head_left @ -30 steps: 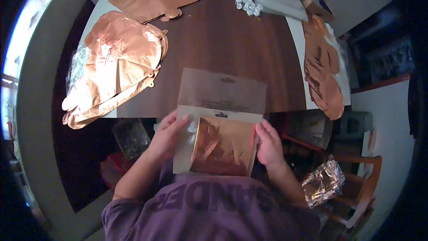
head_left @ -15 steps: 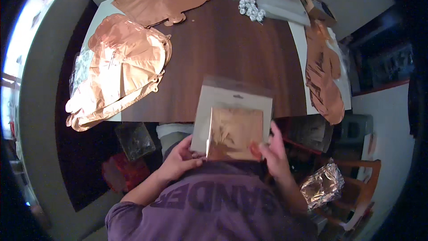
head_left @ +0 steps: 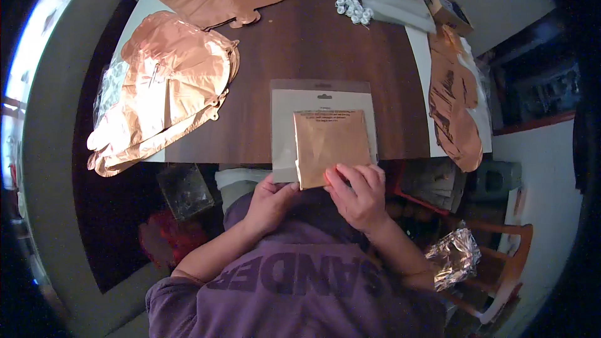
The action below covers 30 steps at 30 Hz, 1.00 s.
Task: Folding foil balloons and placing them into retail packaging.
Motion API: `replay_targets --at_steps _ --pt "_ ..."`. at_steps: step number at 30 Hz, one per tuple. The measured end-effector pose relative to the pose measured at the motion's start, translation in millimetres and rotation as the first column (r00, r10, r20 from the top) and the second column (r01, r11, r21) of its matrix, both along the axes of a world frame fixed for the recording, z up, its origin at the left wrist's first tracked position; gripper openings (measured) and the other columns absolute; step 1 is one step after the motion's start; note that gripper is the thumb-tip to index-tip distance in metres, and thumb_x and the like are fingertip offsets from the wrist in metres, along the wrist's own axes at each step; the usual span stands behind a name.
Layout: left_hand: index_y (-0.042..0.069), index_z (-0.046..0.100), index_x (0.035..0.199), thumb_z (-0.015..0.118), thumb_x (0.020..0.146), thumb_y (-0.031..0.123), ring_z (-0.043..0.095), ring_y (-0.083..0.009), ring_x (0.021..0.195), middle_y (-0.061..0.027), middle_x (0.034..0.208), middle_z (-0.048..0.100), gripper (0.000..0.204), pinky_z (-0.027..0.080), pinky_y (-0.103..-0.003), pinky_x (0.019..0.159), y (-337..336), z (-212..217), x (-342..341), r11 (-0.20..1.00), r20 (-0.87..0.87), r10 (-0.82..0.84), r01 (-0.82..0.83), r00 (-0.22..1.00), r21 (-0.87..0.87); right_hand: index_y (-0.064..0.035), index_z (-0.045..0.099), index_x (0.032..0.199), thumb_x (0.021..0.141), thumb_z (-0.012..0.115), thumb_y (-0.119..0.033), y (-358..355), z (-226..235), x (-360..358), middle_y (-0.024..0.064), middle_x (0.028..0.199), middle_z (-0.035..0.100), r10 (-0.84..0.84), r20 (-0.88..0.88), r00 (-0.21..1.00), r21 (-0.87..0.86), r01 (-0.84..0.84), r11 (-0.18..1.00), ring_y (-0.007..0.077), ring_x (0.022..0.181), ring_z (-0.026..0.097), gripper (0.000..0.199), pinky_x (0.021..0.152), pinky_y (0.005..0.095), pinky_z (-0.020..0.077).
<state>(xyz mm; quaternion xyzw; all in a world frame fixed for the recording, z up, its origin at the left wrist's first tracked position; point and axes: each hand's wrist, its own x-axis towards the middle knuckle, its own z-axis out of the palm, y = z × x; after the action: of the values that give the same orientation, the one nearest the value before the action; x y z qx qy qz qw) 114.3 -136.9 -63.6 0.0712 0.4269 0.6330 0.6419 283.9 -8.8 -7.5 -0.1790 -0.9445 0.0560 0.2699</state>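
A clear plastic sleeve with a white card [head_left: 285,109] in it lies over the table's near edge. On the card is a folded square of copper-coloured foil [head_left: 332,144]. Dark print on the clear sleeve crosses the foil's far end, so that end is under the plastic. My left hand [head_left: 270,203] grips the near left corner of the sleeve, thumb on top. The foil's near right edge is pinched between the thumb and fingers of my right hand [head_left: 358,195]. My right fingers hide that corner.
Flat copper foil balloons [head_left: 169,81] are stacked on the table's left, with another foil shape [head_left: 225,0] behind. Small white rolls [head_left: 354,9] sit at the back, near a pile of clear sleeves [head_left: 394,0]. More foil [head_left: 452,100] hangs over the right edge. A wooden chair [head_left: 516,256] stands lower right.
The sleeve, card and foil have moved away from my body and straightened. My right hand has shifted from the right side to the foil's near edge.
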Motion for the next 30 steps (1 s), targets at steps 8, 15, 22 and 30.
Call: replay_targets --at_steps 8,15,22,30 --pt "0.002 0.061 0.113 0.061 0.089 0.000 0.062 -0.0134 0.097 -0.0059 0.109 0.067 0.024 0.050 -0.028 0.086 5 7 7 0.989 -0.031 0.108 -0.104 0.994 0.106 -0.0119 0.071 0.107 0.077 0.073 -0.024 0 -14 -9 0.0015 0.106 0.062 -0.012 -0.036 0.999 0.178 0.018 0.984 0.0205 0.090 0.053 0.032 0.080 0.0366 0.0400" --pt "-0.001 0.060 0.116 0.058 0.091 -0.001 0.062 -0.0160 0.105 -0.0103 0.115 0.065 0.025 0.049 -0.030 0.095 6 5 16 0.996 -0.106 0.084 -0.082 0.991 0.020 -0.0103 0.068 0.110 0.079 0.072 -0.028 6 -20 -4 0.0028 0.111 0.061 0.012 -0.005 1.000 0.210 -0.011 0.978 0.0217 0.090 0.053 0.036 0.081 0.0380 0.0406" --pt "-0.006 0.060 0.117 0.053 0.095 0.004 0.063 -0.0190 0.104 -0.0133 0.114 0.066 0.025 0.050 -0.032 0.095 14 2 22 0.994 0.162 0.081 -0.093 0.983 0.063 -0.0090 0.068 0.107 0.076 0.075 -0.024 10 -16 -10 0.0009 0.105 0.062 0.040 0.008 0.999 0.089 -0.040 0.995 0.0217 0.087 0.054 0.036 0.080 0.0391 0.0418" --pt "-0.002 0.062 0.115 0.055 0.096 0.009 0.064 -0.0161 0.100 -0.0090 0.112 0.066 0.023 0.050 -0.030 0.091 18 -14 23 0.999 -0.023 0.023 -0.023 0.999 0.028 -0.0117 0.069 0.105 0.076 0.074 -0.021 9 -12 -9 -0.0001 0.101 0.061 0.088 0.042 0.995 0.204 -0.095 0.974 0.0187 0.084 0.053 0.031 0.079 0.0375 0.0408"
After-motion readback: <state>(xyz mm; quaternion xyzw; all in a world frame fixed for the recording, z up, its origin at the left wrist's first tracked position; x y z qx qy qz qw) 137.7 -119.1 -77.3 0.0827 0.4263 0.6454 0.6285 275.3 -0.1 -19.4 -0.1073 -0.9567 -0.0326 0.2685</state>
